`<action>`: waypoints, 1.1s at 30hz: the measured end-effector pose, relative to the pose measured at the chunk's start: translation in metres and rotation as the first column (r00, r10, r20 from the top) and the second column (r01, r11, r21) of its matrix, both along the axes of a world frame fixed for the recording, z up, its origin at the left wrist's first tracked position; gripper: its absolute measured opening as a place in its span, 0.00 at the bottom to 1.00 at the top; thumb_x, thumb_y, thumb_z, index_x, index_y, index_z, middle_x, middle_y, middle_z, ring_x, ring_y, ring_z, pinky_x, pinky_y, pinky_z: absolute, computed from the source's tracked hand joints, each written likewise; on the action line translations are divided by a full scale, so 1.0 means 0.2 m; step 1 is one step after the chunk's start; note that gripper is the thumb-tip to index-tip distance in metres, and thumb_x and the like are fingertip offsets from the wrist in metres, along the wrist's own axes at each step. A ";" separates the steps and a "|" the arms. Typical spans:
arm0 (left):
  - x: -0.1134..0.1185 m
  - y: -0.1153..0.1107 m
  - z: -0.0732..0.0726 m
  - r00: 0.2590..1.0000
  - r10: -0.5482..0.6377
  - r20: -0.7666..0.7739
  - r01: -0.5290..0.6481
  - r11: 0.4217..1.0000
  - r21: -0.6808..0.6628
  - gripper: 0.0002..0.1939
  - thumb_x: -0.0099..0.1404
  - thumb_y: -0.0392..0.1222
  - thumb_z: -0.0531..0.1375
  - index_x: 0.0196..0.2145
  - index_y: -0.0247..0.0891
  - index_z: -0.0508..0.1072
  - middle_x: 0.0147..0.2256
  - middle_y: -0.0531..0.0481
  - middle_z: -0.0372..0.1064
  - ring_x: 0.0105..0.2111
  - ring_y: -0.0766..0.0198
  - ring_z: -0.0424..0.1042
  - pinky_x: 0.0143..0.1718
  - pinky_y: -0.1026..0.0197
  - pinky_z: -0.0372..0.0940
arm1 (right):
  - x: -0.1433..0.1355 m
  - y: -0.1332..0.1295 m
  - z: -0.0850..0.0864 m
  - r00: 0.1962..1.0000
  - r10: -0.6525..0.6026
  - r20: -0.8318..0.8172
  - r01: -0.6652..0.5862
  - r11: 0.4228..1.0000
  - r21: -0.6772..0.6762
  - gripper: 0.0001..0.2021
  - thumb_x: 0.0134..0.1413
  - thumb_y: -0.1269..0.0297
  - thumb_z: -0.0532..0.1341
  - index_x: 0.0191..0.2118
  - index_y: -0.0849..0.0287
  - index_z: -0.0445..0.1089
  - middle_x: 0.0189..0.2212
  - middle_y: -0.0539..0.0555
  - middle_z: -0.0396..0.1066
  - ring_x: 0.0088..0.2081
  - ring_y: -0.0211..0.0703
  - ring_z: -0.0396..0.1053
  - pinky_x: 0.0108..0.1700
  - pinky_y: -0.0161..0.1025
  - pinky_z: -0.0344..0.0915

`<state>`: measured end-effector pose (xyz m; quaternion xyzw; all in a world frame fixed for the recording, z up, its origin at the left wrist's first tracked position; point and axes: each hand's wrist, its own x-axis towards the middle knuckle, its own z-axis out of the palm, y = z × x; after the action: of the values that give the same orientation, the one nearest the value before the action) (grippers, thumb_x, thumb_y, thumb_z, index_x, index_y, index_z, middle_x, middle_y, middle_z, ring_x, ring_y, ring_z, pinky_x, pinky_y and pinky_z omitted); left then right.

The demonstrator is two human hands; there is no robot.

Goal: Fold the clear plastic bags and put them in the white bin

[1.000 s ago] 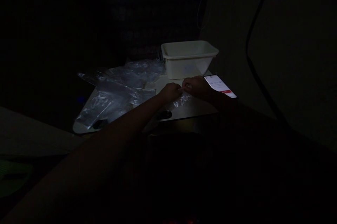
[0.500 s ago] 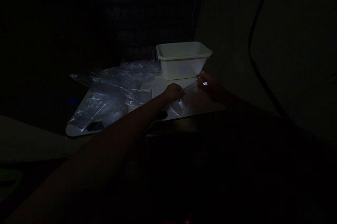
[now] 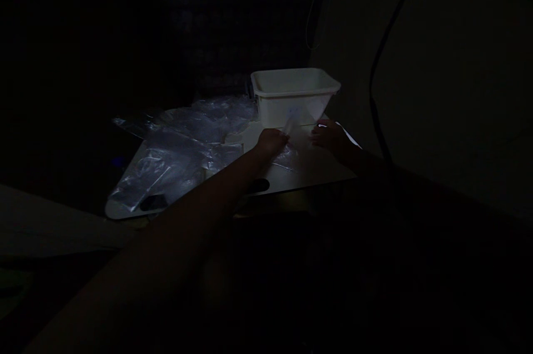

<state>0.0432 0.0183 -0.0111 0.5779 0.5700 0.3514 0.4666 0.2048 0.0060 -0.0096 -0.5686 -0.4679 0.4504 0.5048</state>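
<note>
The view is very dark. My left hand (image 3: pixel 272 142) is closed on a clear plastic bag (image 3: pixel 287 158), which hangs over the white board (image 3: pixel 308 173) and is blurred at its upper part. To the right of it, my right hand (image 3: pixel 328 136) has its fingers curled near the bag and the front of the tub; whether it grips anything is too dim to make out. A white tub (image 3: pixel 287 111) stands behind both hands. Clear plastic bags (image 3: pixel 166 148) lie in a loose pile on the left half of the board.
The board has dark handle holes along its near edge. A dark cable (image 3: pixel 372 87) hangs down the wall at the right, and a thin cord (image 3: pixel 307 26) hangs behind the tub. A pale surface (image 3: pixel 50 221) lies at lower left.
The bag's upper part has risen in front of the tub and blurred. My right hand's fingers look more spread from the bag. The whole view has shifted slightly.
</note>
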 end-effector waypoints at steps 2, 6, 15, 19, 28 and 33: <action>-0.01 -0.01 0.00 0.994 0.045 0.104 -0.045 0.999 -0.002 0.07 0.49 0.37 0.56 0.16 0.32 0.66 0.12 0.56 0.56 0.14 0.73 0.57 0.18 0.68 0.53 | -0.02 -0.04 0.02 0.978 0.081 -0.191 -0.101 0.990 -0.099 0.04 0.45 0.70 0.52 0.31 0.57 0.56 0.23 0.47 0.64 0.24 0.34 0.66 0.29 0.35 0.63; -0.05 -0.03 0.00 0.963 0.093 0.252 -0.089 0.996 -0.030 0.09 0.48 0.34 0.57 0.14 0.33 0.62 0.11 0.57 0.55 0.12 0.74 0.55 0.16 0.69 0.51 | -0.06 -0.04 0.05 0.891 0.199 -0.407 -0.331 0.900 -0.284 0.05 0.50 0.64 0.49 0.30 0.59 0.58 0.21 0.50 0.66 0.25 0.38 0.68 0.29 0.38 0.65; -0.10 -0.03 0.01 0.869 0.180 0.462 -0.133 0.982 -0.132 0.08 0.45 0.33 0.59 0.15 0.33 0.62 0.12 0.56 0.58 0.13 0.73 0.57 0.17 0.68 0.53 | -0.11 0.04 -0.06 0.840 0.368 -0.399 -0.442 0.890 -0.111 0.06 0.47 0.67 0.53 0.34 0.58 0.62 0.25 0.48 0.66 0.26 0.33 0.66 0.29 0.34 0.65; -0.10 -0.03 -0.01 0.832 0.181 0.525 -0.114 0.981 -0.156 0.05 0.45 0.33 0.58 0.17 0.32 0.64 0.13 0.55 0.59 0.13 0.73 0.59 0.18 0.67 0.54 | -0.10 0.04 -0.10 0.810 0.527 -0.257 -0.556 0.829 -0.053 0.09 0.41 0.72 0.56 0.33 0.59 0.65 0.25 0.48 0.66 0.25 0.32 0.64 0.28 0.32 0.63; -0.09 -0.05 0.03 0.845 0.159 0.510 -0.086 0.983 -0.165 0.08 0.44 0.29 0.58 0.14 0.32 0.62 0.11 0.55 0.58 0.13 0.73 0.58 0.17 0.68 0.54 | -0.15 0.06 -0.08 0.916 0.366 -0.164 -0.381 0.922 -0.065 0.07 0.33 0.66 0.62 0.20 0.60 0.61 0.14 0.45 0.59 0.17 0.30 0.57 0.18 0.30 0.53; -0.10 -0.04 0.03 0.902 0.153 0.404 -0.090 0.981 -0.171 0.09 0.46 0.31 0.57 0.13 0.33 0.62 0.09 0.58 0.54 0.10 0.75 0.54 0.14 0.70 0.50 | -0.15 0.04 -0.04 0.933 0.329 -0.147 -0.342 0.937 -0.070 0.07 0.31 0.65 0.62 0.20 0.60 0.62 0.14 0.45 0.59 0.17 0.30 0.56 0.19 0.30 0.52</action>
<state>0.0225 0.0099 -0.0054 0.4167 0.5172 0.4514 0.5959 0.1757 0.0131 -0.0175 -0.4723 -0.5015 0.5886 0.4232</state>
